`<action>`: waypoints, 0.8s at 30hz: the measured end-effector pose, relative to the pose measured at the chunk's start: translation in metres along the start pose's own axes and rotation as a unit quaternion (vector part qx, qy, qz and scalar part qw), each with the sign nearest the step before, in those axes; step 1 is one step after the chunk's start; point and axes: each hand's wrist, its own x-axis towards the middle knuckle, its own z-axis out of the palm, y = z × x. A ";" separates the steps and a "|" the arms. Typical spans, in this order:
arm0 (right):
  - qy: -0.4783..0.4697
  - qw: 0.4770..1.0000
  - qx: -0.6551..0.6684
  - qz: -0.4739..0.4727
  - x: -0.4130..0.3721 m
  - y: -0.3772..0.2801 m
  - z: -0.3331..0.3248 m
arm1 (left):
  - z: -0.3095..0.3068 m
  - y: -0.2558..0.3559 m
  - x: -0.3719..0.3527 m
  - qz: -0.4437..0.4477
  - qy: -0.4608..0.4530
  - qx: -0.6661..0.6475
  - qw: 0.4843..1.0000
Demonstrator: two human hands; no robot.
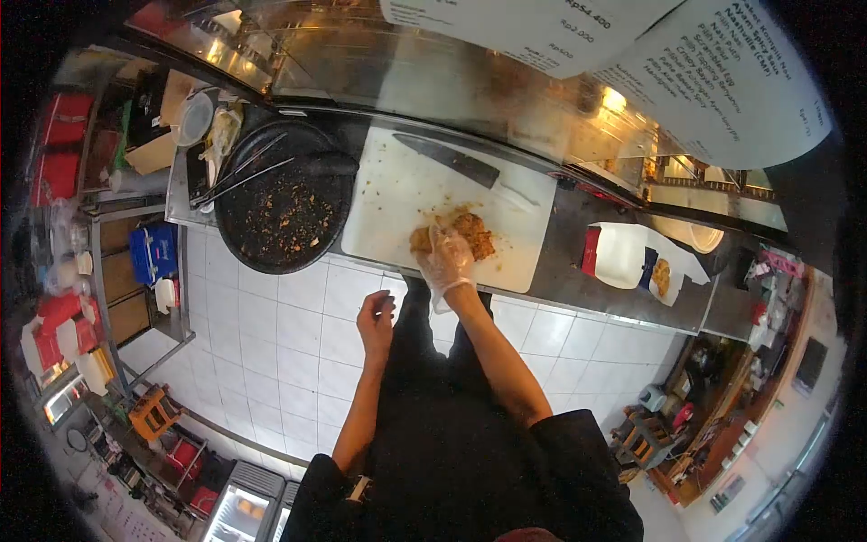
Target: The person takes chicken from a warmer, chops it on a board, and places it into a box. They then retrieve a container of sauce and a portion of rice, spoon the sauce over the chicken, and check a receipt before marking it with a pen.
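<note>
My right hand [446, 262], in a clear plastic glove, is closed on pieces of browned fried food [473, 235] at the front of a white cutting board [384, 217]. Crumbs lie around the food. Bare and raised in front of the counter, my left hand [377, 314] has its fingers curled; whether anything is in them is hidden. A large knife [456, 164] with a white handle lies across the back of the board, apart from both hands.
Left of the board is a round black tray [284, 244] with crumbs and metal tongs [244, 176]. An open white box [621, 253] with a food piece stands on the counter at right. Printed papers [713, 81] hang above. A metal rack [135, 217] stands left.
</note>
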 end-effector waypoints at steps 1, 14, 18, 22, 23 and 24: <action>0.154 0.986 0.014 -0.069 -0.011 0.007 0.001 | -0.004 -0.007 0.001 -0.003 0.005 -0.003 1.000; 0.228 0.959 -0.005 -0.167 0.033 0.116 -0.095 | 0.045 0.047 0.037 0.114 -0.019 0.034 0.993; 0.190 0.972 -0.087 -0.104 0.084 0.125 -0.099 | 0.085 0.094 0.063 0.236 -0.043 0.019 0.971; 0.134 0.949 -0.236 -0.162 0.079 0.117 -0.098 | 0.100 0.110 0.089 0.264 -0.033 -0.003 0.964; 0.114 0.967 -0.182 -0.139 0.065 0.118 -0.109 | 0.098 0.115 0.092 0.249 -0.036 -0.015 0.968; 0.093 0.981 -0.127 -0.115 0.052 0.122 -0.115 | 0.096 0.118 0.096 0.235 -0.037 -0.027 0.971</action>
